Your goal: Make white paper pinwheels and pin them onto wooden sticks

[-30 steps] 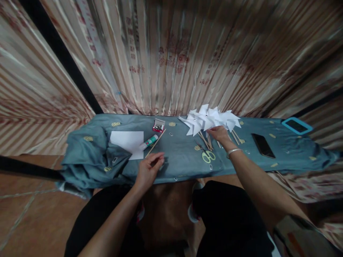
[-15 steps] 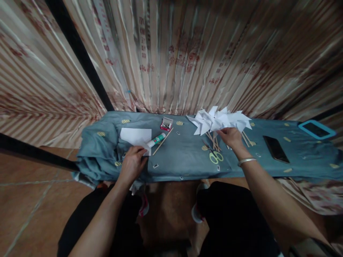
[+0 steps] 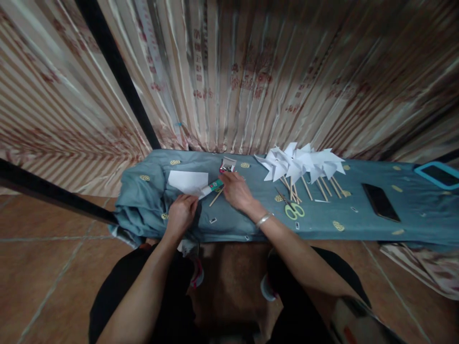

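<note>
My left hand (image 3: pixel 182 211) is closed at the lower edge of a white sheet of paper (image 3: pixel 187 178), thumb and fingers pressed together on it. Beside its fingertips lies a glue stick (image 3: pixel 215 185) with a green label. My right hand (image 3: pixel 238 191) reaches over a thin wooden stick (image 3: pixel 216 196), covering its upper part. Its fingertips are by the glue stick's green end and a small red box (image 3: pixel 229 165) of small metal pieces; whether they grip anything is unclear. Several white paper pinwheels (image 3: pixel 303 161) on wooden sticks lie to the right.
Green-handled scissors (image 3: pixel 294 210) lie below the pinwheels. Farther right are a black phone (image 3: pixel 380 201) and a blue-framed device (image 3: pixel 439 175). Everything rests on a narrow surface covered with grey-blue cloth (image 3: pixel 251 229), backed by a striped curtain (image 3: pixel 229 86) and a black pole (image 3: pixel 122 76).
My right hand has left the pinwheels and moved left to the wooden stick, glue stick and red box. My left hand stays at the paper. The view has shifted slightly.
</note>
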Demonstrator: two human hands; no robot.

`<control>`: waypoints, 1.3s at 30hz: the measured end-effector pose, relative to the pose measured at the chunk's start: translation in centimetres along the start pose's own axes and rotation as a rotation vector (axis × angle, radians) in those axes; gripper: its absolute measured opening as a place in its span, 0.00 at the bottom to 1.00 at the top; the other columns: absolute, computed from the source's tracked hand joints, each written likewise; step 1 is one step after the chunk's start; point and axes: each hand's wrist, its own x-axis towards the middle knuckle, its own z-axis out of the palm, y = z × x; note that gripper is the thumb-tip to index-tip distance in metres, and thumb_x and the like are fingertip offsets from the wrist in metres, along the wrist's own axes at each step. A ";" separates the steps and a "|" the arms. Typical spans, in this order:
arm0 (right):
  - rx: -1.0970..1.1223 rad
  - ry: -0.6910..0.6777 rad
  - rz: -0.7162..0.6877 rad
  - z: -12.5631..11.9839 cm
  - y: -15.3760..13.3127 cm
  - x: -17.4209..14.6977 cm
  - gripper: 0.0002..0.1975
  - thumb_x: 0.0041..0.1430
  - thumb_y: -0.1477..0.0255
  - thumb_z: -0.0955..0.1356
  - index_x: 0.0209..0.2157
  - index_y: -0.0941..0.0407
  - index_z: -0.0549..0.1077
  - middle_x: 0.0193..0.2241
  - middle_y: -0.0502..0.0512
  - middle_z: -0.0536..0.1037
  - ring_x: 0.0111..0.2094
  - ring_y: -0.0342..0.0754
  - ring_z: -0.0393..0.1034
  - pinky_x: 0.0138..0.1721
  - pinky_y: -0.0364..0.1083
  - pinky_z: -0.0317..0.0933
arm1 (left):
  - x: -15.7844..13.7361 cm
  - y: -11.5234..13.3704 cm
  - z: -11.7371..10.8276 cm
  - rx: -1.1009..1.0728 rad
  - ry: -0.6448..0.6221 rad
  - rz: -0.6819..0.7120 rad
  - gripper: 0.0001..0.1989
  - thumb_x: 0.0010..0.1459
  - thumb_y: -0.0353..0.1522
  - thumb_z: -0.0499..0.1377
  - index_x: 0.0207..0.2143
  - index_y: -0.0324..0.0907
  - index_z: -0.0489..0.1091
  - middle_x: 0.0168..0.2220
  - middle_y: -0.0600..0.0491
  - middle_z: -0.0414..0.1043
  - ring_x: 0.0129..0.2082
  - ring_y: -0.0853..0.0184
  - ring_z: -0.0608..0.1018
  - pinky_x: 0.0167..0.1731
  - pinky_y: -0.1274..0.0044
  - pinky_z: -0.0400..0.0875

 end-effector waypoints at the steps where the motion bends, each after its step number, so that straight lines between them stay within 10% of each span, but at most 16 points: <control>1: -0.035 -0.028 -0.022 0.3 -0.3 1.0 0.22 0.61 0.77 0.61 0.57 0.61 0.67 0.59 0.64 0.66 0.58 0.56 0.60 0.57 0.52 0.55 | 0.1 -0.2 0.0 -0.047 0.025 -0.050 0.13 0.57 0.33 0.53 0.34 0.40 0.78 0.35 0.46 0.79 0.38 0.59 0.78 0.41 0.70 0.72; 18: 0.003 -0.024 0.086 0.3 0.4 4.3 0.13 0.62 0.74 0.63 0.45 0.61 0.73 0.43 0.66 0.79 0.48 0.56 0.72 0.50 0.50 0.62 | -0.5 3.4 -7.7 -0.546 0.600 -0.371 0.11 0.46 0.38 0.66 0.31 0.41 0.77 0.28 0.54 0.78 0.28 0.69 0.77 0.31 0.77 0.73; 27: 0.383 0.456 0.426 -4.6 6.9 -10.5 0.20 0.62 0.69 0.61 0.55 0.57 0.68 0.48 0.61 0.77 0.48 0.53 0.72 0.52 0.54 0.64 | -0.8 12.1 0.6 -0.318 -0.007 0.463 0.08 0.62 0.29 0.56 0.34 0.39 0.76 0.31 0.50 0.78 0.33 0.66 0.77 0.35 0.75 0.73; 33: 0.333 0.220 0.129 -3.4 6.7 -16.5 0.30 0.52 0.82 0.60 0.58 0.55 0.65 0.63 0.60 0.61 0.66 0.53 0.50 0.63 0.60 0.50 | -1.8 14.3 5.2 -0.322 -0.199 0.471 0.08 0.62 0.28 0.55 0.36 0.39 0.75 0.34 0.49 0.78 0.35 0.64 0.77 0.36 0.73 0.74; 39: 0.633 0.070 0.189 -2.0 8.1 -16.9 0.09 0.57 0.74 0.66 0.38 0.53 0.76 0.50 0.59 0.77 0.54 0.53 0.69 0.57 0.58 0.59 | -2.7 14.4 4.9 -0.477 -0.237 0.334 0.09 0.63 0.32 0.55 0.39 0.40 0.75 0.37 0.49 0.79 0.38 0.66 0.78 0.40 0.74 0.75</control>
